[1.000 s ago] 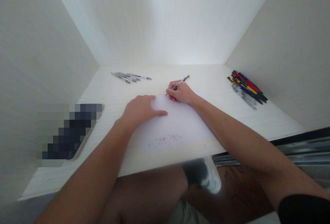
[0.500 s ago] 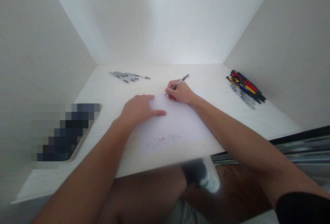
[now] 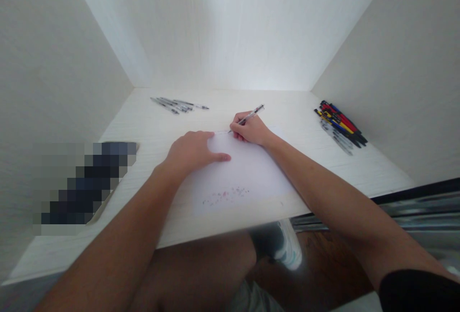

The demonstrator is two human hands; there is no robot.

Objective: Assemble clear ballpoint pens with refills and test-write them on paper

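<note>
head view: the right hand (image 3: 249, 129) is closed around a pen (image 3: 251, 114), thumb and fingers pinched low near its tip, over the far edge of the paper (image 3: 247, 168). the pen's long axis slants: its tip points down, left and toward the person, while its back end rises to the right, away from the paper. the tip comes down at the paper's far edge, just to the right of the left hand (image 3: 192, 149); whether it is pressed on the sheet is too small to tell. the right hand is the nearer one to the pen; the left is close by but apart from it.

the left hand lies on the left part of the paper, spread open, with its fingertips at the far edge and its thumb reaching right across the sheet; it has hold of nothing that shows. small coloured marks (image 3: 226, 194) sit close to the paper's near edge.

beyond the paper and to its left, some clear pens (image 3: 176, 105) lie on the surface (image 3: 298, 110). right of the paper is a pile (image 3: 341, 122) of black, red, blue, yellow and clear pens. left of the paper is a dark thing (image 3: 89, 178), too blocked out to name.
</note>
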